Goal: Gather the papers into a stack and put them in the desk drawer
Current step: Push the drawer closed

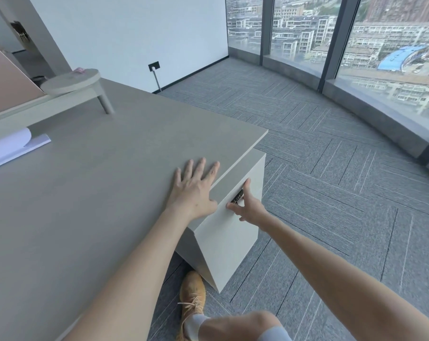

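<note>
At the near right corner of the desk, the right hand [245,205] presses against the pale front of the drawer unit [233,232], its fingers spread apart and holding nothing, thumb up along the front and fingertips beside a small dark keypad lock [237,199] set just under the top edge. Left of it, the left hand [196,188] lies flat on the desk top [97,193], fingers splayed, also empty, apparently bracing the body at the edge. The drawer front looks shut or nearly so; whether it is locked cannot be told. The papers [9,147] sit well apart from both hands, at the far left of the desk, one sheet curling up over a flat pile that does not look squared. A round stool [73,81] rests on a low shelf beyond them, and a tan shoe [192,295] stands on the grey carpet below the unit. The step in hand seems to be getting the drawer open. To do it well, the fingertips should hook under the top lip near the lock rather than push on the flat face, and pull straight out while the left palm steadies against the desk. With the drawer open, the sheets need gathering and tapping even before they are carried across, so no corner catches on the drawer's edge.
</note>
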{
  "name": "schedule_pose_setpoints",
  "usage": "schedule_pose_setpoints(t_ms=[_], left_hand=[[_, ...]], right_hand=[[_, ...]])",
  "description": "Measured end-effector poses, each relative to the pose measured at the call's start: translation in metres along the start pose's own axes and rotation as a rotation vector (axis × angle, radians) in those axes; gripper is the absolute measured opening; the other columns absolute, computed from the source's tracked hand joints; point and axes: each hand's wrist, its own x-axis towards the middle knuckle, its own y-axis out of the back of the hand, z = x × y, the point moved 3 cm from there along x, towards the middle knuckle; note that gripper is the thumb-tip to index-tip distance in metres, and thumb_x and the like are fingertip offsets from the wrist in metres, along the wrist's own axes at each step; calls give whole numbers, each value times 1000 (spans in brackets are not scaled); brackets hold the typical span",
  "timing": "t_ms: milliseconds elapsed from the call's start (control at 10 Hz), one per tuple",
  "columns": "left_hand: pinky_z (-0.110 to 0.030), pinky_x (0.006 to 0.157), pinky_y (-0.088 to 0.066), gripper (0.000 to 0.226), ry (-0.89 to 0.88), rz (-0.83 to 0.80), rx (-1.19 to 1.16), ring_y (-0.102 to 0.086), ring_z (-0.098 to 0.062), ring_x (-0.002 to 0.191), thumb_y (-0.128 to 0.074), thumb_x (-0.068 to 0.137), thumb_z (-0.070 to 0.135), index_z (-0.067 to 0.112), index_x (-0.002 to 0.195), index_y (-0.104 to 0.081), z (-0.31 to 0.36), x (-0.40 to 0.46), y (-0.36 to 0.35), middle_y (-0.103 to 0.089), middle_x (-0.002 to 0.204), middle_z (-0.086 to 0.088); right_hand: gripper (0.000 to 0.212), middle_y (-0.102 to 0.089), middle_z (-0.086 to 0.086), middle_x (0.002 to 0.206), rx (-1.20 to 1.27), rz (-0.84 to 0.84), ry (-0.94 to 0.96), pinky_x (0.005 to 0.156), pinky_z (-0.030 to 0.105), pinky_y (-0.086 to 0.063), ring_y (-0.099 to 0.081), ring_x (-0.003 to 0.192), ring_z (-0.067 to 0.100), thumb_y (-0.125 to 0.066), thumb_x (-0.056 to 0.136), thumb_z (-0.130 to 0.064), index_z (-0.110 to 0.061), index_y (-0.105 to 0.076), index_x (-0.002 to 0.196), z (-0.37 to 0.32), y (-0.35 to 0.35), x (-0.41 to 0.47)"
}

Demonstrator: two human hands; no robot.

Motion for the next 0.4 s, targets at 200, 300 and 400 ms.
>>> schedule_pose_setpoints(t_ms=[200, 300, 400], left_hand=[[-46, 123, -1, 88, 46, -19, -165, 1, -24, 154, -54, 82, 33, 32, 158, -9, -3, -6, 9, -4, 168, 0], [-46, 123, -6, 75, 90, -51, -353, -7, -22, 154, -53, 88, 31, 23, 156, -24, -4, -15, 15, -15, 167, 1], [-50, 120, -19, 68, 70, -59, -309, -16, -27, 152, -53, 92, 32, 19, 154, -29, -8, -35, 26, -26, 164, -2]], right_hand=[[69, -60, 3, 109, -161, 45, 45, 83, 37, -54, -57, 82, 26, -65, 92, -30, -10, -29, 147, -22, 19, -9], [42, -64, 9, 111, -243, 36, 73, 87, 30, -47, -62, 103, 31, -64, 94, -26, -9, -54, 131, -33, 36, -23], [57, -62, 10, 134, -219, 65, 130, 101, 32, -43, -57, 125, 28, -66, 93, -30, -15, -50, 145, -52, 54, -40]])
